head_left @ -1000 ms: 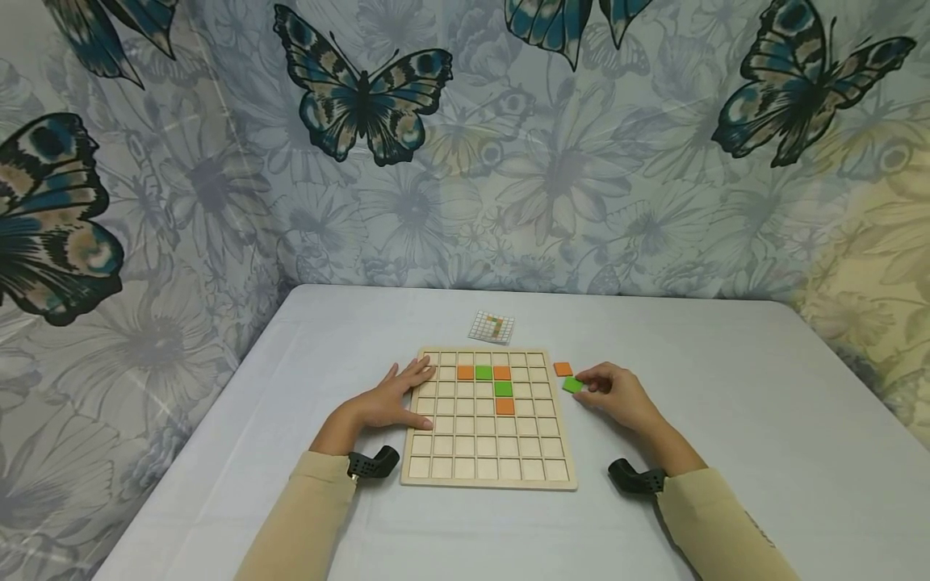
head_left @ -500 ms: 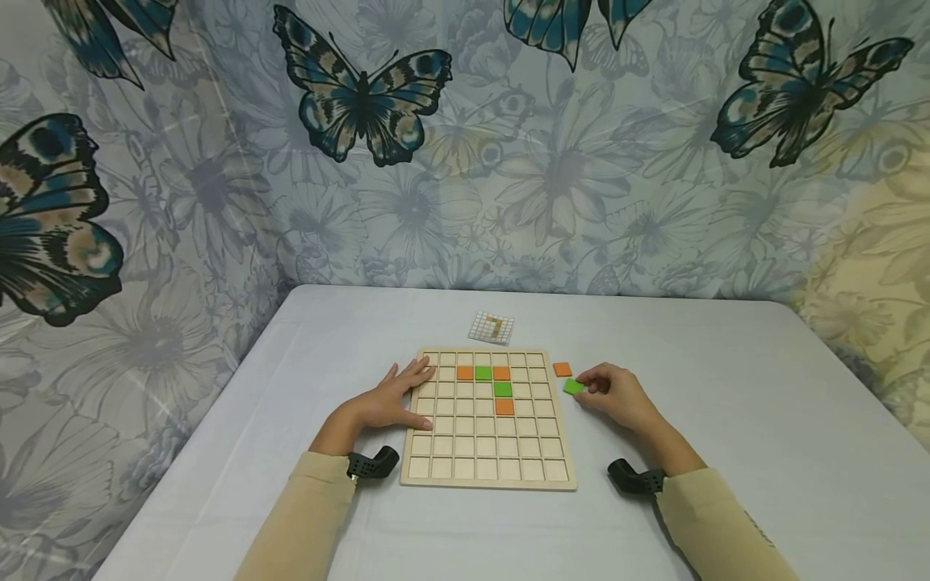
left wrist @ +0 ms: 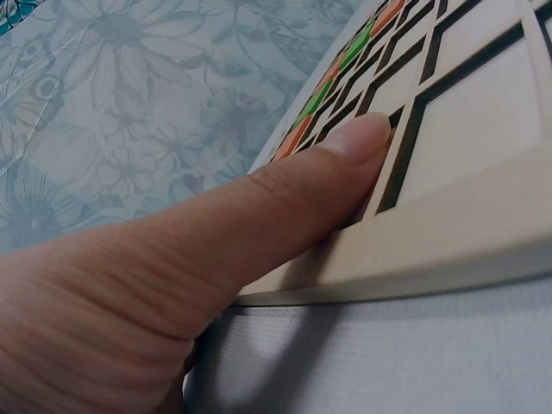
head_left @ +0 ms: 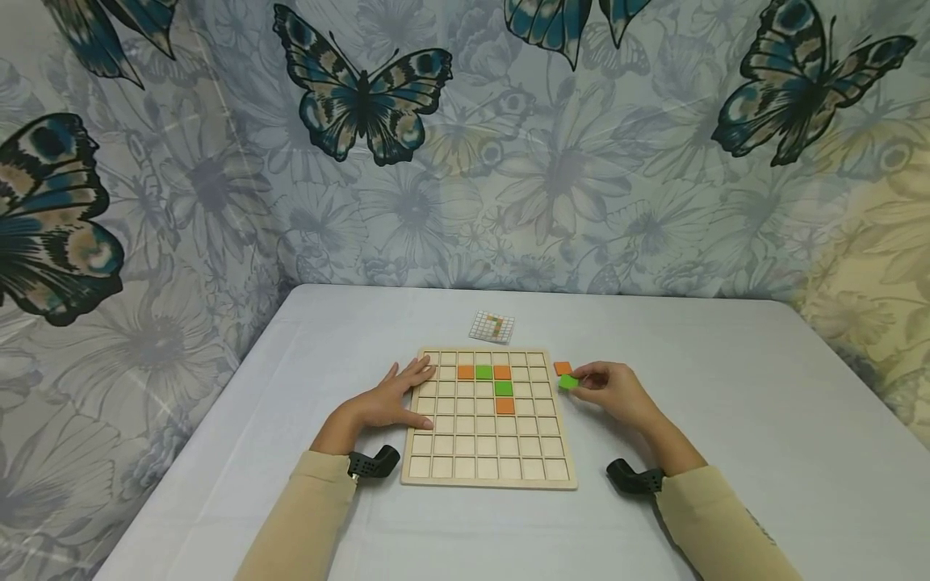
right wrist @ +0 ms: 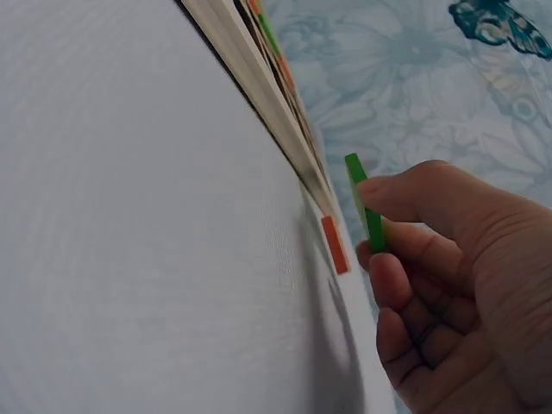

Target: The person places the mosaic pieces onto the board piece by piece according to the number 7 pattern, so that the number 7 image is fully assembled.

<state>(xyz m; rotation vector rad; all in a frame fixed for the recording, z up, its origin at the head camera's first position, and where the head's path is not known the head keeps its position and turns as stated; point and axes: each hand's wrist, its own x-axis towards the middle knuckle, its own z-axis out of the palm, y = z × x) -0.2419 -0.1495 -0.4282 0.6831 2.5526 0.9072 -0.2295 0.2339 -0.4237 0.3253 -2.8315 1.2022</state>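
A wooden grid board [head_left: 443, 467] lies on the table, with orange and green square tiles set in several of its cells, among them a green tile [head_left: 504, 389] and an orange tile [head_left: 504, 406]. Along the board's left edge rests my left hand [head_left: 383, 402], fingers spread; in the left wrist view its thumb [left wrist: 285, 194] lies on the rim and a cell. Between thumb and fingers my right hand [head_left: 617, 393] pinches a green tile [right wrist: 366, 203], which is raised off the table in the right wrist view. Just beyond it a loose orange tile [head_left: 563, 368] lies beside the board.
Behind the board lies a small card [head_left: 492, 327] printed with a grid pattern. A white cloth [head_left: 349, 323] covers the table, and a butterfly-patterned curtain [head_left: 567, 186] hangs behind it. A black band [head_left: 635, 478] sits on each wrist.
The green tile in my right hand has come up off the table and shifted slightly left and away from me, closer to the orange tile. My left hand stays in place.
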